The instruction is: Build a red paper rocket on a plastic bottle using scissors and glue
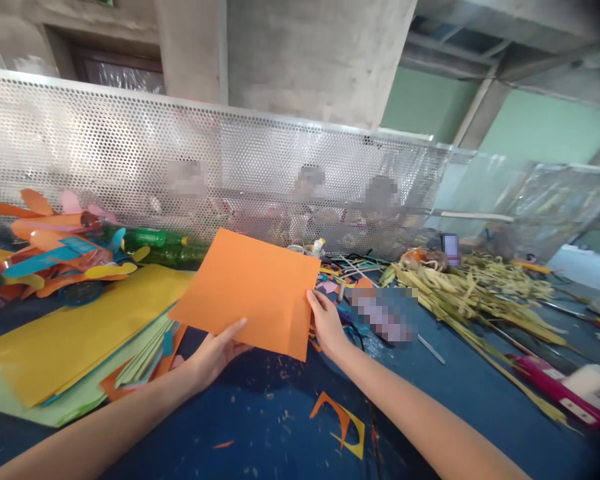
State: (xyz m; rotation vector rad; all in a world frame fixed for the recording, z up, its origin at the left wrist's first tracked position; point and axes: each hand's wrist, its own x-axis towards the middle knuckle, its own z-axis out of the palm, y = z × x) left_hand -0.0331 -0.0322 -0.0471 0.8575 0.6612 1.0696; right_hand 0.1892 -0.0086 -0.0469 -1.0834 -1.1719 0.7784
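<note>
An orange sheet of paper (253, 293) is held up over the dark blue table, tilted. My left hand (217, 353) grips its lower edge, thumb on the near face and fingers behind. At the sheet's right edge, my right hand (326, 323) pinches it, with the other fingers partly hidden behind the paper. Yellow paper sheets (95, 327) lie to the left, over light green sheets (25, 400). Below the hands are an orange cut scrap (336, 415) and a yellow one (356, 437).
Paper-covered bottle crafts (65, 247) and a green bottle (153, 237) stand back left. Dry leaf strips (470, 293), a phone (451, 249) and a magenta tool (560, 390) are at the right. A perforated metal screen (260, 153) runs behind, with blurred people beyond.
</note>
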